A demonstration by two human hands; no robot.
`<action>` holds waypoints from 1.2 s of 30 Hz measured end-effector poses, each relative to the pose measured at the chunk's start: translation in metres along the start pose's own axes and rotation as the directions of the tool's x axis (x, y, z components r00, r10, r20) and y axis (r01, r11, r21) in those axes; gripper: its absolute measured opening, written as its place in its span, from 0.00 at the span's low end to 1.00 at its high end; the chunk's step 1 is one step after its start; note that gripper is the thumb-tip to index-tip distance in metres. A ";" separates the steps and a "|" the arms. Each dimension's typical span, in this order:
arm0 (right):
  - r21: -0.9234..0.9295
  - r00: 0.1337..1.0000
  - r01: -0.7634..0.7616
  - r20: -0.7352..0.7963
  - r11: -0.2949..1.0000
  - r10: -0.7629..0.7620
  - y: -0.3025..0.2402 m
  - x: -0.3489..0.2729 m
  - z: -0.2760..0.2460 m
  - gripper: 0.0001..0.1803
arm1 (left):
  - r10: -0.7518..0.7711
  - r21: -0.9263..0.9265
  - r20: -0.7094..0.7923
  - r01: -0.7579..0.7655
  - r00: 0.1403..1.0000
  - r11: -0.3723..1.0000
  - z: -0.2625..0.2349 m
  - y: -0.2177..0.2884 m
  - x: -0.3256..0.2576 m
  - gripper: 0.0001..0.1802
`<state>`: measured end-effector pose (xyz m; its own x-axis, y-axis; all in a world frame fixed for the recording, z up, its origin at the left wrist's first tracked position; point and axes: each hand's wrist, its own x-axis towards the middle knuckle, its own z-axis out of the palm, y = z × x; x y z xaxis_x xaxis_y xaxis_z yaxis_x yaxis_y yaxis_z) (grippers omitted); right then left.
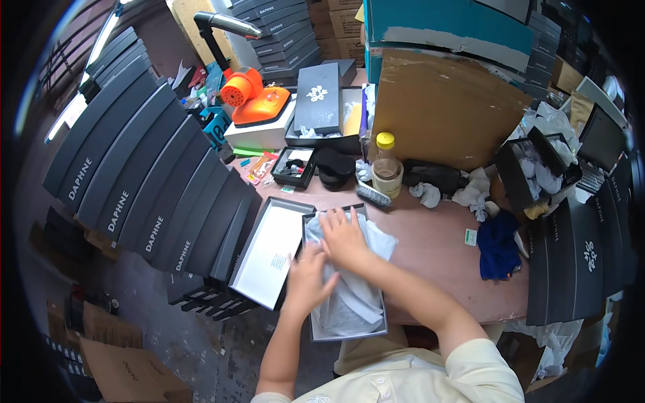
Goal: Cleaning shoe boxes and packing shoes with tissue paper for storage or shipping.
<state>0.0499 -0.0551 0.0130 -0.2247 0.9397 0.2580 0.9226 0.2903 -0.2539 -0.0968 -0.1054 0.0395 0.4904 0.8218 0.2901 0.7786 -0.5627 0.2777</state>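
Note:
A dark shoe box (385, 321) stands at the table's front edge, filled with white tissue paper (353, 305) that spills over its right side. My right hand (344, 238) lies on the paper near the box's far end, fingers spread. Over the left side of the box is my left hand (309, 277), its fingers apart and holding nothing. Left of the box, the lid (267, 245) rests with its white inside facing up. Whatever lies under the paper is hidden.
Stacked dark shoe boxes (144, 174) rise on the left, and more (564, 262) stand at the right. Farther back are an orange machine (259, 97), a yellow-capped bottle (386, 171), a brush (373, 196) and a cardboard sheet (447, 107). A navy cloth (498, 245) lies right.

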 end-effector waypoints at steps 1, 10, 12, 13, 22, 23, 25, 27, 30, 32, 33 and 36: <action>-0.119 0.999 0.045 0.024 0.992 -0.043 -0.007 -0.019 -0.009 0.33 | -0.053 -0.026 -0.181 0.049 0.982 0.998 -0.014 -0.002 -0.008 0.26; -0.164 1.000 0.011 0.016 0.986 -0.009 -0.009 -0.046 0.031 0.30 | -0.022 0.131 0.034 0.017 0.999 0.991 0.000 0.048 -0.060 0.30; -0.148 0.997 0.018 0.072 0.989 -0.007 -0.015 -0.063 0.024 0.30 | -0.045 0.253 0.121 0.013 0.992 0.967 0.011 0.058 -0.063 0.31; -0.139 0.995 0.025 0.097 0.990 -0.011 -0.018 -0.069 0.022 0.30 | -0.038 0.215 0.165 0.001 0.986 0.977 0.014 0.053 -0.064 0.32; 0.073 0.974 0.125 -0.199 0.990 -0.108 -0.015 -0.101 -0.028 0.32 | -0.088 -0.523 -0.018 0.065 0.996 0.850 -0.052 0.023 -0.060 0.11; 0.183 0.950 0.164 -0.295 0.969 -0.105 -0.015 -0.111 -0.049 0.31 | -0.245 -0.630 -0.047 0.162 0.968 0.759 -0.060 0.017 -0.066 0.11; 0.295 0.881 -0.061 -0.434 0.954 0.191 0.001 -0.107 -0.063 0.32 | -0.336 -0.459 -0.289 0.178 0.897 0.870 -0.048 -0.026 -0.073 0.11; 0.247 0.910 -0.145 -0.345 0.958 0.227 0.003 -0.108 -0.054 0.33 | -0.328 -0.143 -0.197 0.304 0.924 0.942 -0.019 -0.059 -0.080 0.21; -0.081 0.998 0.056 0.025 0.995 -0.054 -0.018 -0.097 -0.005 0.34 | -0.326 0.092 0.079 0.319 0.942 0.943 0.029 -0.094 -0.086 0.38; -0.197 0.998 0.059 -0.010 0.979 -0.062 -0.026 -0.098 0.002 0.32 | -0.287 0.135 -0.044 0.290 0.957 0.947 0.039 -0.094 -0.082 0.25; -0.261 0.998 0.057 -0.026 0.964 -0.066 -0.026 -0.096 0.003 0.31 | -0.248 0.126 -0.145 0.266 0.958 0.956 0.042 -0.092 -0.074 0.21; 0.122 0.994 0.103 0.018 0.987 -0.106 -0.009 -0.111 -0.025 0.26 | -0.440 -0.036 -0.135 0.439 0.888 0.898 0.014 -0.075 -0.074 0.13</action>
<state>0.0744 -0.1671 0.0103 -0.3271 0.9066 0.2666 0.8493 0.4057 -0.3377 -0.1862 -0.1227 -0.0160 0.0401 0.9649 0.2596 0.9004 -0.1476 0.4094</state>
